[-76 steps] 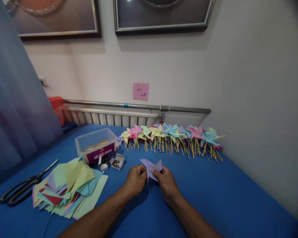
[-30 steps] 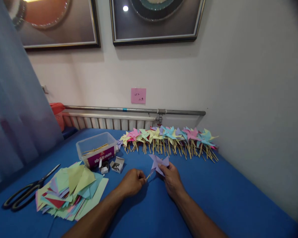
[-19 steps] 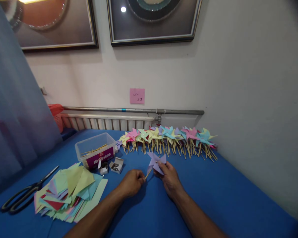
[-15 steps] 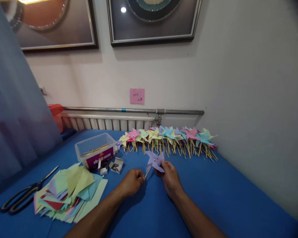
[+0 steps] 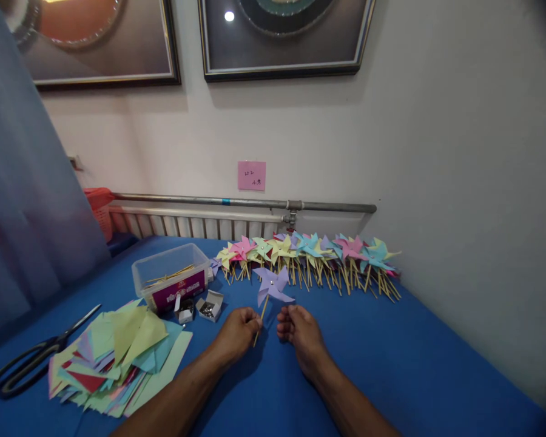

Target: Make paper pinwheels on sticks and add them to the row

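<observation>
My left hand (image 5: 239, 332) is closed on the thin wooden stick of a lilac paper pinwheel (image 5: 272, 285). The pinwheel stands tilted above the blue tabletop, a shiny pin at its centre. Just right of the stick is my right hand (image 5: 303, 335), loosely curled and open, holding nothing and apart from the pinwheel. Behind lies a long row of paper pinwheels (image 5: 307, 246) in several pastel colours, their sticks pointing toward me.
At left are a clear plastic tub (image 5: 170, 276) with wooden sticks, two small white boxes, one a box of metal pins (image 5: 209, 308), a pile of coloured paper (image 5: 118, 358) and black-handled scissors (image 5: 40, 358). A pipe (image 5: 250, 203) and radiator run along the wall behind the blue table (image 5: 391, 376).
My right hand has let go of the pinwheel's blade and sits slightly lower. The pinwheel has moved left and up, now more upright in my left hand.
</observation>
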Motion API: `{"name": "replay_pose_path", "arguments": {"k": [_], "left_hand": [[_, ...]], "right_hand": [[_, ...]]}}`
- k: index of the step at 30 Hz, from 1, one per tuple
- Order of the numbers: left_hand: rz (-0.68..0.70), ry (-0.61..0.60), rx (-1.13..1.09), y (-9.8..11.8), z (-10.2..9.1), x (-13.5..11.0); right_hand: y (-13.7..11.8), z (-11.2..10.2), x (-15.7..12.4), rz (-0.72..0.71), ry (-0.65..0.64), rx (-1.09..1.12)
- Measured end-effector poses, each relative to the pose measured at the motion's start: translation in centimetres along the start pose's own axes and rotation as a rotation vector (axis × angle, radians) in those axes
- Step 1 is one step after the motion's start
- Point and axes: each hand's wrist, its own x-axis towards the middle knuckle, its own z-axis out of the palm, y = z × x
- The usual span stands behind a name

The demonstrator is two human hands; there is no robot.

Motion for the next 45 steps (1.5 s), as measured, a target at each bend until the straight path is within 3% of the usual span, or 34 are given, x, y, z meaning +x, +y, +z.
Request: {"name": "replay_pose_path", "arguments": {"k": [3,6,15,45], "left_hand": [[0.016,0.006,-0.012,0.1,0.1,-0.1],[0.021,-0.008,-0.031,0.0,0.4,-0.1],[0.005,-0.014,-0.086,-0.2,1.2,-0.6],[0.03,-0.049,-0.083,-0.1,1.2,-0.6]], "right_hand": [[0.5,0.7,-0.8,-0.021,-0.143,-0.133],[1.0,1.2,-1.1,-0.042,-0.204,-0.249],[1.1,1.3,-1.2,-0.065,-0.193,-0.26],[0.5,1.5,-1.5,-0.033,-0.179,-0.204]]}}
